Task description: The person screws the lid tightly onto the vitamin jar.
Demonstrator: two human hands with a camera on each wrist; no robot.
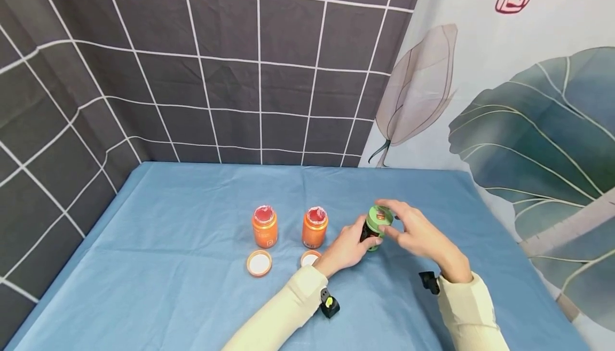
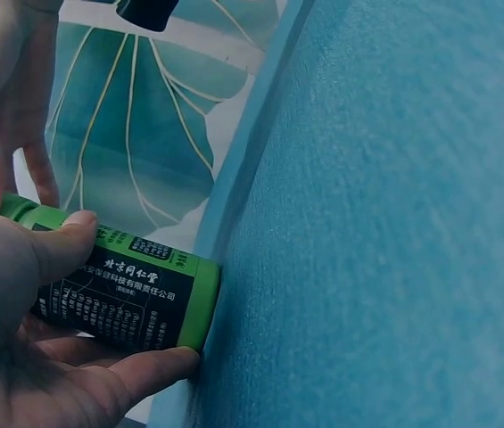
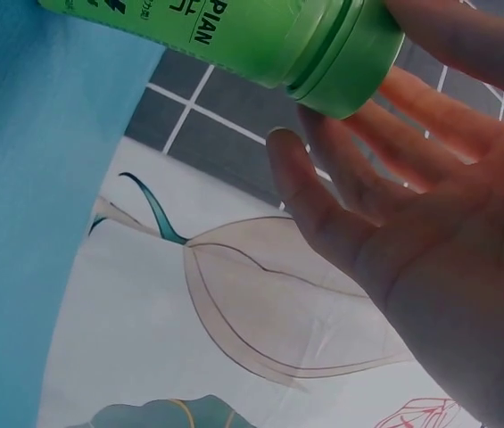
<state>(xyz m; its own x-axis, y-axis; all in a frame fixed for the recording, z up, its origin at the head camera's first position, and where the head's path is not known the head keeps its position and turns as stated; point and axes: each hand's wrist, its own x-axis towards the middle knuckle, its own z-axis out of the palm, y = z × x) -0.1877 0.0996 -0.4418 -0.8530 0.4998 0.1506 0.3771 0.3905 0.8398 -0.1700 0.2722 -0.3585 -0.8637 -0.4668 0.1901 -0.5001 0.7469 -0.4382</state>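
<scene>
A green bottle with a black label panel (image 2: 136, 290) stands on the blue cloth at the right of the head view. My left hand (image 1: 345, 248) grips its body from the left, thumb across the label and fingers beneath in the left wrist view. The bottle's green lid (image 3: 351, 67) is still in place on its top. My right hand (image 1: 419, 232) holds the lid's rim between thumb and fingers from above, while other fingers spread loosely beside it in the right wrist view.
Two orange jars, a left one (image 1: 265, 231) and a right one (image 1: 314, 233), stand uncapped with reddish tops. In front of them lie a round white-faced lid (image 1: 259, 264) and another lid (image 1: 309, 257), partly behind my left wrist. A dark gridded curtain (image 1: 230, 84) hangs behind.
</scene>
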